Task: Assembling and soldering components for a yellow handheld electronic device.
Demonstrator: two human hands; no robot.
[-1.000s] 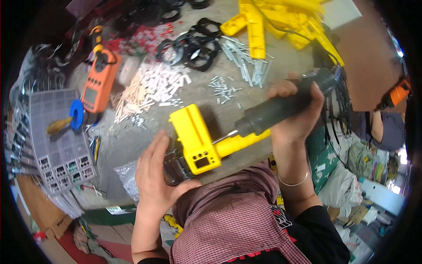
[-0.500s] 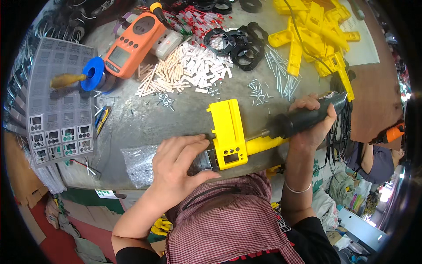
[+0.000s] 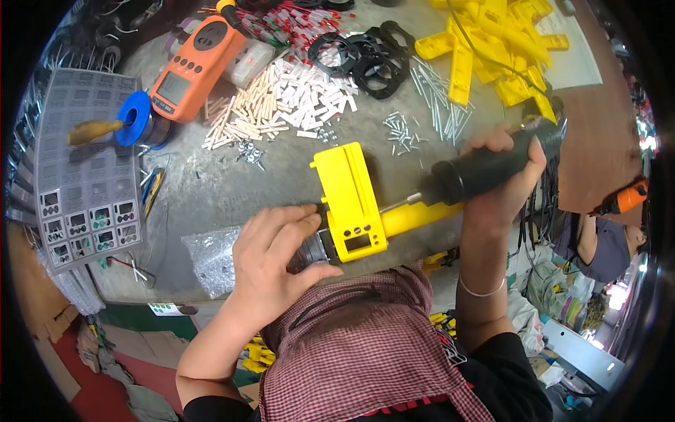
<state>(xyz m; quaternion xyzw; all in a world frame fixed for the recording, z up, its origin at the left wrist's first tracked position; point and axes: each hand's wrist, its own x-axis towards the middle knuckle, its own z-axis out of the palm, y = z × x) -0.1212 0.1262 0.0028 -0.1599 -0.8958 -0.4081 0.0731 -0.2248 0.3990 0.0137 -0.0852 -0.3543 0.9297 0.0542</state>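
Note:
A yellow plastic tool housing (image 3: 348, 190) with a long yellow handle lies on its side at the bench's near edge. My left hand (image 3: 271, 253) is closed round the dark ringed collar (image 3: 313, 252) at the housing's left end, thumb below and fingers on top. In my right hand (image 3: 513, 183) is a black electric screwdriver (image 3: 464, 176), gripped round its body and held nearly level. Its thin metal bit points left, at the housing's right side just above the handle. The housing hides whether the bit's tip sits on a screw.
Loose small screws (image 3: 402, 132), long screws (image 3: 441, 98), black rings (image 3: 380, 74) and white sleeves (image 3: 309, 95) lie beyond. An orange meter (image 3: 186, 84) and blue solder spool (image 3: 135, 119) stand left; yellow housings (image 3: 485, 42) pile far right. Bubble wrap (image 3: 211, 260) lies beside my left hand.
The whole scene has slid a little left and up in the picture. Both hands keep their grips, and the screwdriver's bit stays against or close to the housing's right side.

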